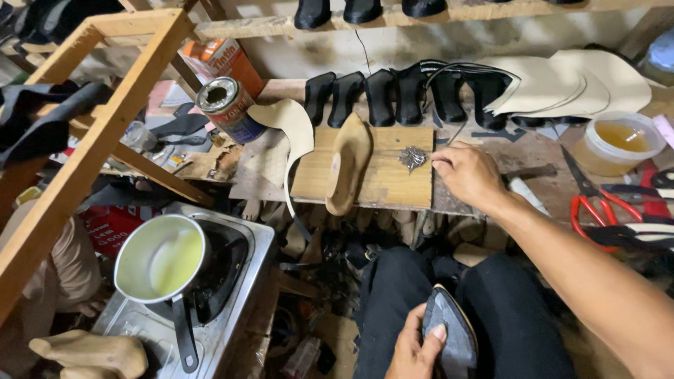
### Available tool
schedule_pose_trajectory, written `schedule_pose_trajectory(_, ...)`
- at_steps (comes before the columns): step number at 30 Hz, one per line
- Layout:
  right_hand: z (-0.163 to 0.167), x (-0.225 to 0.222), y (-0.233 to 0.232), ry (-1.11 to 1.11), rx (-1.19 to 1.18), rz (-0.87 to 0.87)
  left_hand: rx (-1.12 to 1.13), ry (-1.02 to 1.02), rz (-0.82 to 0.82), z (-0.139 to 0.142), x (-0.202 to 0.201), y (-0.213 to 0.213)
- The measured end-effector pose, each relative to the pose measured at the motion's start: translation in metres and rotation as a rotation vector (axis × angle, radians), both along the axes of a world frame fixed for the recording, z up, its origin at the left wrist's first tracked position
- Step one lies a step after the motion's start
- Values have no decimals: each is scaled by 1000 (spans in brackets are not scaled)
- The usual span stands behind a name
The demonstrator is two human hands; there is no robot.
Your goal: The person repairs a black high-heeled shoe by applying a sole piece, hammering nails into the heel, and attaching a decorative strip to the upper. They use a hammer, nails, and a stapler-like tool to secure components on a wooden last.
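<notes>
Gripped in left-hand fingers (421,344), dark shoe (449,330) rests on lap; right-hand fingers (444,167) pinch together beside small nails (413,157); best lift one cleanly.

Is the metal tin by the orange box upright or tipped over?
Tipped. The metal tin leans on its side, its open round mouth facing the camera, next to the orange box.

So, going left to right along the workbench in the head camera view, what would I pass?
Open tin can → wooden shoe last → pile of small nails → right hand → red-handled scissors → tub of amber liquid.
</notes>
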State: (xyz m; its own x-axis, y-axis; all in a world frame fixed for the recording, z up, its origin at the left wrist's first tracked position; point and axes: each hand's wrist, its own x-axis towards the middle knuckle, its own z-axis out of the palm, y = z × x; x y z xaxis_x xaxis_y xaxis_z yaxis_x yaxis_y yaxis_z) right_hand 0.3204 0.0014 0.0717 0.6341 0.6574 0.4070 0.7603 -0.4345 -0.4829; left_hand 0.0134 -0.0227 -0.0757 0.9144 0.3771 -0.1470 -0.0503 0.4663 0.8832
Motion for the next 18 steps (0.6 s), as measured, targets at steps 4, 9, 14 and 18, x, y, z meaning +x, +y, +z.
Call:
schedule_pose_trajectory(4, 3, 14, 28, -24, 10, 26, -5, 37, -1, -19, 7, 2)
schedule_pose_trajectory(9, 13, 22, 51, 81, -29, -28, 53, 27, -2, -34, 11, 3)
schedule_pose_trajectory(14, 15, 24, 60, 80, -80, -28, -14, 20, 18, -43, 17, -4)
schedule_pose_trajectory(18, 9, 19, 56, -14, -75, 75, -92, -33, 45, -46, 18, -5)
